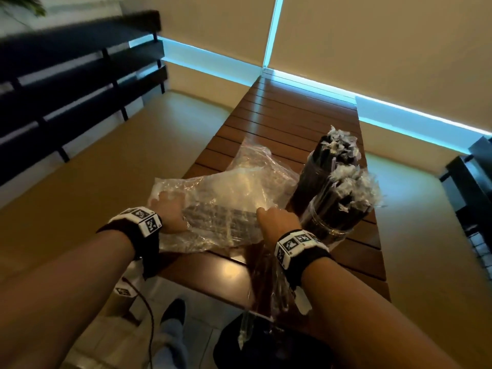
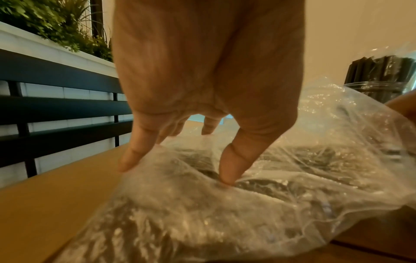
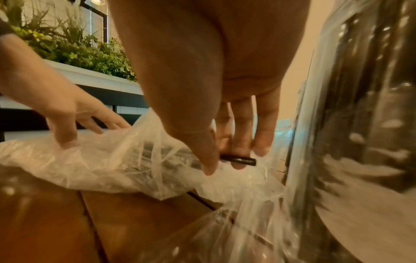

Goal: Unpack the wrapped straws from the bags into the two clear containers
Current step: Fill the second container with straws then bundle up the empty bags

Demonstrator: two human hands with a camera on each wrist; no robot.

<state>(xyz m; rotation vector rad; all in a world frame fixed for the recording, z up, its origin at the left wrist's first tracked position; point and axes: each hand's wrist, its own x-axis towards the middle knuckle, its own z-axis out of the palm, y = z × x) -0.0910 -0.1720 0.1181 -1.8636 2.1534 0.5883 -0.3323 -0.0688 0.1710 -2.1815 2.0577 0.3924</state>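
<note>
A clear plastic bag (image 1: 226,193) of dark wrapped straws (image 1: 221,217) lies across the wooden slat table (image 1: 279,123). My left hand (image 1: 170,209) rests on the bag's left end, its straight fingertips (image 2: 226,178) pressing the plastic down. At the bag's right end, my right hand (image 1: 277,219) pinches a dark straw (image 3: 243,160) between thumb and fingers. Just right of that hand stand two clear containers, the nearer (image 1: 332,217) and the farther (image 1: 319,177), both packed with upright black straws. A second bag (image 1: 269,283) with straws hangs over the near table edge under my right wrist.
A dark slatted bench (image 1: 66,89) runs along the left, with a planter of green plants (image 3: 78,53) behind it. Dark furniture (image 1: 474,187) stands at the right. A black seat (image 1: 253,342) and my shoe (image 1: 173,312) are below the near table edge.
</note>
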